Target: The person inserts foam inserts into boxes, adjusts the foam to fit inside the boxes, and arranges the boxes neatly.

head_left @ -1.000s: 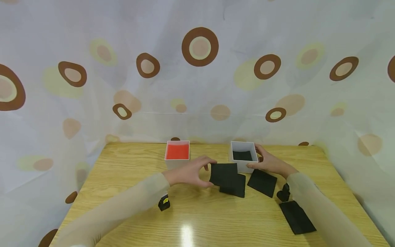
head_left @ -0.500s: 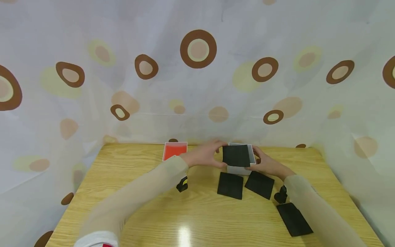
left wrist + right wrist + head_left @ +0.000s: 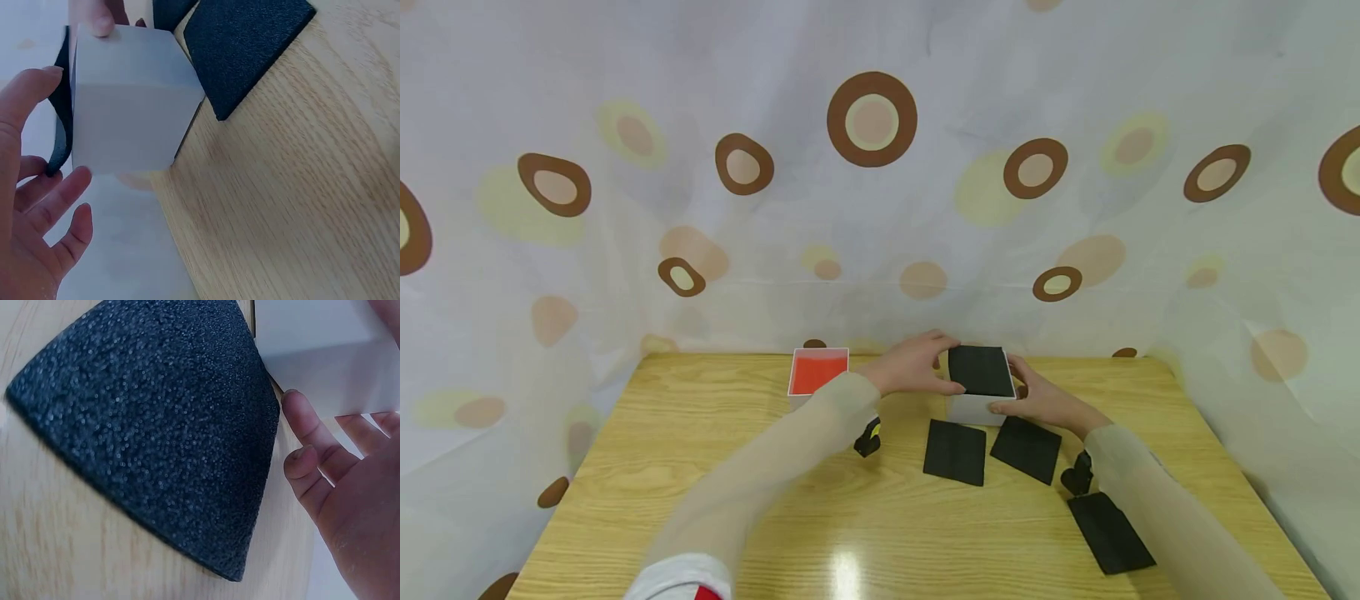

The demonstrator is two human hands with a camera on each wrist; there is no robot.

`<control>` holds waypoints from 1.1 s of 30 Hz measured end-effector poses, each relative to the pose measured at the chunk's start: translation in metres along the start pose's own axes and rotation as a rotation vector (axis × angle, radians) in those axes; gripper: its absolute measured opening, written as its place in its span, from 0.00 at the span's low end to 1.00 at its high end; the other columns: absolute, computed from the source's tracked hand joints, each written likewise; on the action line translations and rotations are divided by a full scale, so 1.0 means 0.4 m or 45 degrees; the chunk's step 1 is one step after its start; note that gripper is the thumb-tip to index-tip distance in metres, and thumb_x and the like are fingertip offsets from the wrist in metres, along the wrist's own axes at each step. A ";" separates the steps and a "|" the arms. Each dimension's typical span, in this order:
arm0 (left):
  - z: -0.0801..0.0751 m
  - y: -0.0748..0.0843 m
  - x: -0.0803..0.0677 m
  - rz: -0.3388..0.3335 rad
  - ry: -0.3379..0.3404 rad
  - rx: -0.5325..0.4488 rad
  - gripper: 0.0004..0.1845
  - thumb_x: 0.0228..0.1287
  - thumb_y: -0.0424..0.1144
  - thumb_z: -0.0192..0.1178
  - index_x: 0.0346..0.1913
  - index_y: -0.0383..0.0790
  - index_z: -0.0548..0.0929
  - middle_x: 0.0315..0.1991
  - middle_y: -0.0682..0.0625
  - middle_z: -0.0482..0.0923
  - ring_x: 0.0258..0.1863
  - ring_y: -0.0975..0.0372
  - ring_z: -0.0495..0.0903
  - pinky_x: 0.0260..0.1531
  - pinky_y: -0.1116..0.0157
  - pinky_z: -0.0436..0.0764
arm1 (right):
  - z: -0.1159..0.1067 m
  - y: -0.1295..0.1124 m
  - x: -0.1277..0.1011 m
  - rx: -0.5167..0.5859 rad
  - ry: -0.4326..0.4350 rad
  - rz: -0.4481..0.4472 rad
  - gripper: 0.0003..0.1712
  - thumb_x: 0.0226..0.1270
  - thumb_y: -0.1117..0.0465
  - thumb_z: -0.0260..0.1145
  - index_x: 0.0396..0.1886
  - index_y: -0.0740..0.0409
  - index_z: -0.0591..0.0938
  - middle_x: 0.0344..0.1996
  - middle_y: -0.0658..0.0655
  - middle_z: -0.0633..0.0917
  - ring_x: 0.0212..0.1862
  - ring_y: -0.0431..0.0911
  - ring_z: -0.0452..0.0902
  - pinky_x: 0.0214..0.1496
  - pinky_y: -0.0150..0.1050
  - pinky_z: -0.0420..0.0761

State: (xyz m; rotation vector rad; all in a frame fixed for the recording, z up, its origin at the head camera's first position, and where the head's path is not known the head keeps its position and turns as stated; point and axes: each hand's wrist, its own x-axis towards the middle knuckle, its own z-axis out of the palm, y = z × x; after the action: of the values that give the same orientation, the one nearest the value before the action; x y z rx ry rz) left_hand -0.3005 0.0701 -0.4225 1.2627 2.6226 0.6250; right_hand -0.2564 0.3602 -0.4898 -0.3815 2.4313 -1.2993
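**Both hands at the white box, black pad on its top**

The white box (image 3: 976, 407) stands near the desk's (image 3: 700, 500) far edge, right of centre. A black pad (image 3: 977, 370) lies across its open top, covering it. The left hand (image 3: 917, 364) is at the pad's left edge, fingers curved over the box's far corner; the left wrist view shows its fingers (image 3: 44, 206) spread loosely beside the box wall (image 3: 125, 119), with the pad's edge (image 3: 60, 125) just by them. The right hand (image 3: 1037, 393) rests against the box's right side, thumb at the front corner, fingers relaxed and gripping nothing; its fingertips (image 3: 306, 434) lie beside the box wall (image 3: 325, 350).

Three more pads lie flat on the desk: one (image 3: 955, 451) just in front of the box, one (image 3: 1026, 449) beside it under the right wrist, one (image 3: 1111, 532) near the right front edge. A red box (image 3: 817, 372) stands left of the white one, near the far edge.
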 end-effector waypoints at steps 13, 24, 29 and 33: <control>0.021 0.001 0.014 -0.027 0.025 -0.051 0.44 0.68 0.59 0.69 0.79 0.41 0.67 0.72 0.47 0.71 0.39 0.66 0.82 0.53 0.64 0.81 | -0.007 -0.009 -0.006 0.007 -0.020 -0.018 0.61 0.71 0.51 0.73 0.85 0.51 0.39 0.82 0.70 0.44 0.72 0.71 0.63 0.64 0.59 0.77; 0.046 -0.008 0.005 -0.053 0.044 -0.071 0.44 0.68 0.62 0.66 0.80 0.44 0.67 0.78 0.48 0.66 0.44 0.64 0.86 0.62 0.59 0.79 | -0.005 -0.011 -0.006 0.018 -0.023 -0.003 0.61 0.71 0.52 0.72 0.85 0.51 0.38 0.82 0.70 0.43 0.70 0.71 0.67 0.63 0.58 0.78; 0.055 -0.018 0.000 -0.051 0.066 -0.036 0.40 0.73 0.64 0.59 0.79 0.45 0.67 0.79 0.49 0.64 0.43 0.66 0.85 0.62 0.62 0.78 | -0.005 -0.008 -0.005 0.029 -0.026 0.003 0.61 0.71 0.52 0.73 0.85 0.52 0.38 0.82 0.70 0.43 0.70 0.71 0.67 0.64 0.58 0.78; 0.064 -0.025 -0.005 -0.014 0.160 0.001 0.31 0.77 0.58 0.58 0.73 0.44 0.76 0.73 0.48 0.71 0.37 0.68 0.82 0.51 0.67 0.82 | -0.004 -0.008 -0.006 0.021 -0.018 0.016 0.62 0.70 0.51 0.73 0.85 0.52 0.38 0.82 0.71 0.42 0.73 0.73 0.62 0.67 0.62 0.75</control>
State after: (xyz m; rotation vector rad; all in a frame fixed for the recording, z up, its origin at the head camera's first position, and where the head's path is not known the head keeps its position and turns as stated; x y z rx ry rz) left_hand -0.2981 0.0706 -0.4497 1.2471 2.7279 0.7244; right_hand -0.2546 0.3605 -0.4858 -0.3694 2.4060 -1.3065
